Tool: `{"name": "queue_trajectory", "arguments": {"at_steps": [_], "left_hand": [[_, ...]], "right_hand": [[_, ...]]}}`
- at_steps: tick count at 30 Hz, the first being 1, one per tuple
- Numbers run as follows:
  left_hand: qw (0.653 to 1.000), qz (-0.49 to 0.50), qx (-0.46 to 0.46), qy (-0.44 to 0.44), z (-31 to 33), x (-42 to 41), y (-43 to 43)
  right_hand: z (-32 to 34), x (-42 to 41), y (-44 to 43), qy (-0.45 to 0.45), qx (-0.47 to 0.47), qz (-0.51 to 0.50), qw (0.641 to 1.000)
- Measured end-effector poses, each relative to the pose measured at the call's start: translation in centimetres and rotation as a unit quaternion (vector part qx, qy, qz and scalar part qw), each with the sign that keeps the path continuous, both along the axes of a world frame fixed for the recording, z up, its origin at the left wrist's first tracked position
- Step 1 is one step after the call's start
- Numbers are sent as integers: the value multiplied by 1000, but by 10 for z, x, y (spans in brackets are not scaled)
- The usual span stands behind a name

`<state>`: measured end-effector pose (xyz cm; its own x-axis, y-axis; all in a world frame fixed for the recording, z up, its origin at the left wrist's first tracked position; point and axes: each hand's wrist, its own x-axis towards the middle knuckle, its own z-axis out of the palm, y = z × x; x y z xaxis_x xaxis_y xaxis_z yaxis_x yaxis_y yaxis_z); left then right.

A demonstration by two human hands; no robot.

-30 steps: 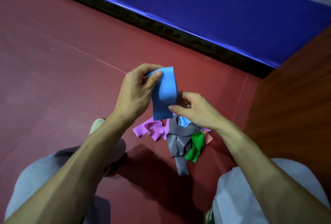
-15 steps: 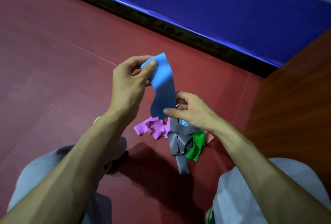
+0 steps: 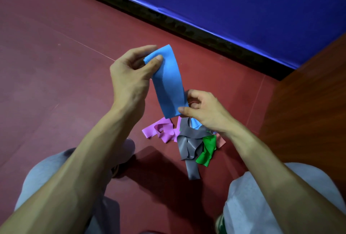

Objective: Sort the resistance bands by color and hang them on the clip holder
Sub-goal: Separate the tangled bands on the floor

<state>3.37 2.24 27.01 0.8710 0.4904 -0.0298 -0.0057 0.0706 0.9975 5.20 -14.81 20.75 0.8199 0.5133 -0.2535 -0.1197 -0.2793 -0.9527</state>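
A flat blue resistance band (image 3: 168, 82) is stretched between both hands above the floor. My left hand (image 3: 131, 76) pinches its upper end between thumb and fingers. My right hand (image 3: 204, 112) pinches its lower right corner. Under the hands a small pile of bands lies on the red floor: a purple band (image 3: 161, 130), a grey band (image 3: 189, 145), a green band (image 3: 206, 151), a pink band (image 3: 221, 141) and a second blue band (image 3: 195, 123) partly hidden by my right hand. No clip holder is in view.
A blue padded wall (image 3: 243, 5) with a black base strip runs across the top. A brown wooden panel (image 3: 309, 112) stands at the right. My knees in grey trousers (image 3: 262, 202) flank the pile, with a shoe (image 3: 129, 149) at the left.
Both hands have drawn apart, pulling the blue band longer and straighter. My left hand rose up and left with its end; my right hand stayed low over the pile.
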Motion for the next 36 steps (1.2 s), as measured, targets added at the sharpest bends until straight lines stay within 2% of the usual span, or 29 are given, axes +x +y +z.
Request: {"name": "queue_trajectory", "arguments": {"at_steps": [12, 21, 24, 26, 29, 31, 36], "left_hand": [[998, 23, 44, -23, 4, -2, 2], [998, 35, 51, -30, 4, -1, 0], [996, -6, 87, -4, 2, -1, -1], [986, -65, 154, 26, -1, -2, -3], [953, -143, 261, 50, -8, -6, -10], [940, -161, 297, 56, -10, -7, -14], [941, -182, 273, 76, -12, -6, -15]], "right_hand": [[0, -1, 5, 39, 40, 2, 998], [3, 3, 2, 6, -5, -25, 1000], [-3, 5, -2, -51, -66, -22, 996], [-2, 6, -6, -73, -85, -20, 994], [9, 7, -8, -110, -44, -58, 991], [18, 8, -9, -127, 0, -81, 989], [24, 8, -11, -163, 19, -76, 984]]}}
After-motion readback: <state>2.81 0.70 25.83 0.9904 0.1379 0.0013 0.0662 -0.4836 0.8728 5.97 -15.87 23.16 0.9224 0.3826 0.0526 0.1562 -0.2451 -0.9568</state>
